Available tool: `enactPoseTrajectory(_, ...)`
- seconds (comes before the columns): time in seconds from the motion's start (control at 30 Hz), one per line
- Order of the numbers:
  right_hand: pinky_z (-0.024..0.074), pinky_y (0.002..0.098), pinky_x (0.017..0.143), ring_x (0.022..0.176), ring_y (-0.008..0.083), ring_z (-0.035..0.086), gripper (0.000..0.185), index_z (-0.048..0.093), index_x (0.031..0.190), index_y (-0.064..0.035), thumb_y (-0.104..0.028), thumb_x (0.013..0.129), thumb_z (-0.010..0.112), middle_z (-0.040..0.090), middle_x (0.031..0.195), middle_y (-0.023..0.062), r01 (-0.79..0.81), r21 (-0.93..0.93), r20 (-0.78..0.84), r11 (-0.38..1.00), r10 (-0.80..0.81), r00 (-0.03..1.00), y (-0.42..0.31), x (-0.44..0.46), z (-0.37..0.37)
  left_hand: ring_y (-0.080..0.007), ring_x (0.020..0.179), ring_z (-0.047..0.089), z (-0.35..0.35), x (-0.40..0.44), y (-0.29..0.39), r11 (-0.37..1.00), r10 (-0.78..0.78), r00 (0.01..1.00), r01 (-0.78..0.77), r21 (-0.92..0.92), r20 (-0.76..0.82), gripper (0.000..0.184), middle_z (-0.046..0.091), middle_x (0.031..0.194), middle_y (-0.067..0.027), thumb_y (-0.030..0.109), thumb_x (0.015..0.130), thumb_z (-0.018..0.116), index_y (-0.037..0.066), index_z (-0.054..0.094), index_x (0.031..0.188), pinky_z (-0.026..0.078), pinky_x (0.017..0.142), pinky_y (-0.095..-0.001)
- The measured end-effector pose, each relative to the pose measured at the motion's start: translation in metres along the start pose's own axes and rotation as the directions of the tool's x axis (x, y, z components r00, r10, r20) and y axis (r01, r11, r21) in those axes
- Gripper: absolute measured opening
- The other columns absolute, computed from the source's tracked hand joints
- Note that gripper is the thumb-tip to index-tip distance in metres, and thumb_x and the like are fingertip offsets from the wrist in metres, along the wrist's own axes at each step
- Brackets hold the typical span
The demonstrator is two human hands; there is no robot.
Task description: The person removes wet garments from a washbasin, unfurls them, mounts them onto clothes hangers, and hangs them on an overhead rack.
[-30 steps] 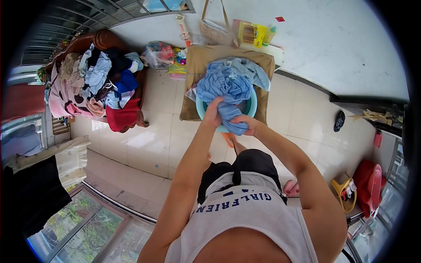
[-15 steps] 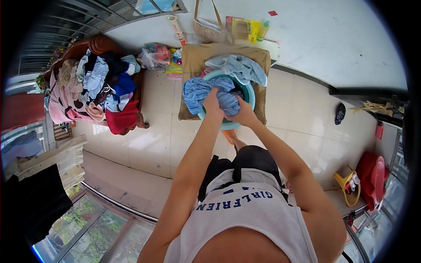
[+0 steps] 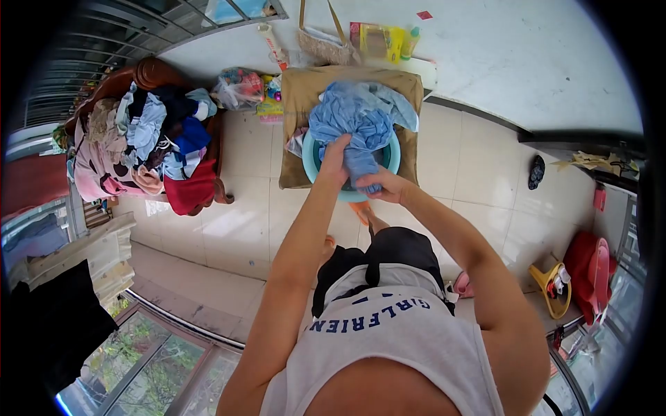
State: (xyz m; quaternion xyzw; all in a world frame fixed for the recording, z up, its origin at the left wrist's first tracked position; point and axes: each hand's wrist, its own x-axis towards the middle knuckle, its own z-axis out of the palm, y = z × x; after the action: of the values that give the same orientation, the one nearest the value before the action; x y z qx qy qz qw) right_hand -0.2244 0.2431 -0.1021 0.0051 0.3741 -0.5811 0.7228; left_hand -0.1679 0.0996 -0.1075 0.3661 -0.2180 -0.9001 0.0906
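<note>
Pale floor tiles [image 3: 444, 156] are seen around both hands. A carved wooden seat [image 3: 149, 72], well off to the left of the left hand [image 3: 337, 157], is piled with a heap of mixed clothes [image 3: 146, 128]. Directly beyond the hands, a stand is draped in a brown cover [image 3: 297, 104], on which a teal plastic basin [image 3: 394, 158] is set just beneath the hands.

Crumpled blue fabric [image 3: 352, 118] is held over the basin, its loose bulk spread beyond the fingers and a gathered end drawn down between the hands. Behind it, farther from the right hand [image 3: 387, 186], a pale grey-blue cloth [image 3: 398, 102] is partly covered. A woven handbag [image 3: 324, 47] is seen by the wall beyond the left hand.

The blue fabric is clasped by the left hand, fingers closed around its gathered middle; its lower end is gripped by the right, nearer the body. The hands are held close but apart. Well to the right of the right hand, a black slipper [image 3: 536, 172] is seen on the floor.
</note>
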Motion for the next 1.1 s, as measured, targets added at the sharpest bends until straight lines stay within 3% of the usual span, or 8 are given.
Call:
enactPoseTrajectory(0.17,0.0443,0.0357,0.08,0.102,0.0204,0.052,0.067,0.049,0.114,-0.0141,-0.069,0.075,0.046,0.055,0.109,0.0045,0.009,0.16,0.146,0.987,-0.032,0.989,0.024,0.001,-0.01,-0.024,0.073,0.06,0.008,-0.02,0.012,0.973,-0.23,0.973,0.231,-0.021,0.021,0.026,0.06,0.079,-0.0128,0.02,0.076,0.061,0.002,0.057,0.094,0.051,0.068,-0.0358)
enactPoseTrajectory(0.33,0.0352,0.0378,0.096,0.108,0.0259,0.048,0.066,0.046,0.121,-0.0136,-0.066,0.082,0.036,0.051,0.117,0.0039,-0.013,0.719,0.523,0.695,-0.528,0.669,0.075,0.089,-0.099,-0.0144,0.071,0.054,0.013,-0.049,-0.002,0.655,-0.498,0.807,0.59,-0.472,0.317,0.05,0.057,0.084,-0.0086,0.03,0.076,0.066,-0.002,0.048,0.11,0.047,0.065,-0.0258)
enactPoseTrajectory(0.4,0.0359,0.0355,0.095,0.107,0.0236,0.048,0.057,0.049,0.118,-0.0118,-0.056,0.081,0.046,0.053,0.113,0.0035,0.618,-0.079,-0.115,0.782,-0.623,0.774,0.085,0.104,-0.115,-0.0111,0.067,0.05,0.007,-0.056,-0.015,0.485,-0.565,0.69,0.721,-0.495,0.452,0.071,0.051,0.084,-0.005,0.05,0.071,0.068,0.0,0.045,0.114,0.044,0.063,-0.0225)
enactPoseTrajectory(0.6,0.0368,0.0337,0.096,0.109,0.0215,0.049,0.05,0.044,0.125,-0.0078,-0.041,0.087,0.046,0.05,0.122,0.0052,0.512,-0.629,-0.04,0.585,-0.682,0.73,0.02,0.057,-0.046,-0.0167,0.059,0.054,-0.013,-0.056,-0.007,0.76,-0.496,0.822,0.567,-0.317,0.28,0.07,0.057,0.079,-0.0121,0.062,0.073,0.059,0.002,0.049,0.108,0.048,0.053,-0.0288)
enactPoseTrajectory(0.67,0.0433,0.0322,0.085,0.1,0.0189,0.054,0.045,0.047,0.122,-0.0069,-0.033,0.086,0.054,0.054,0.114,0.0055,0.504,-0.268,-0.176,0.821,-0.556,0.812,0.004,0.055,-0.029,-0.0177,0.055,0.053,-0.012,-0.048,-0.002,0.921,-0.39,0.92,0.39,0.014,0.038,0.064,0.057,0.073,-0.0122,0.063,0.075,0.055,0.006,0.052,0.104,0.048,0.049,-0.0299)
enactPoseTrajectory(0.83,0.0459,0.0249,0.067,0.075,0.0117,0.058,0.029,0.062,0.093,-0.0022,-0.018,0.072,0.072,0.061,0.088,0.0038,0.549,-0.371,-0.376,0.749,-0.662,0.649,-0.028,0.043,0.011,-0.0246,0.107,0.05,-0.011,-0.039,-0.011,0.639,0.086,0.996,-0.028,0.769,-0.035,0.067,0.054,0.115,-0.0153,0.051,0.082,0.053,-0.005,0.048,0.119,0.032,0.095,-0.0285)
enactPoseTrajectory(0.97,0.0456,0.0239,0.063,0.072,0.01,0.058,0.023,0.065,0.086,0.0,-0.018,0.072,0.071,0.063,0.081,0.0031,0.553,-0.376,-0.416,0.744,-0.668,0.617,-0.031,0.04,0.011,-0.0223,0.107,0.049,-0.015,-0.033,-0.008,0.472,0.001,0.998,0.048,0.88,-0.055,0.07,0.051,0.119,-0.0128,0.053,0.082,0.052,-0.005,0.045,0.121,0.034,0.093,-0.0296)
enactPoseTrajectory(1.1,0.048,0.0264,0.07,0.078,0.0144,0.061,0.029,0.061,0.096,-0.0014,-0.021,0.077,0.066,0.064,0.087,0.0056,0.547,-0.185,-0.336,0.817,-0.575,0.746,-0.037,0.02,0.026,-0.0193,0.1,0.055,-0.013,-0.062,0.001,0.737,0.023,0.998,-0.06,0.674,0.063,0.066,0.054,0.117,-0.0086,0.048,0.083,0.055,0.0,0.041,0.127,0.041,0.087,-0.0284)
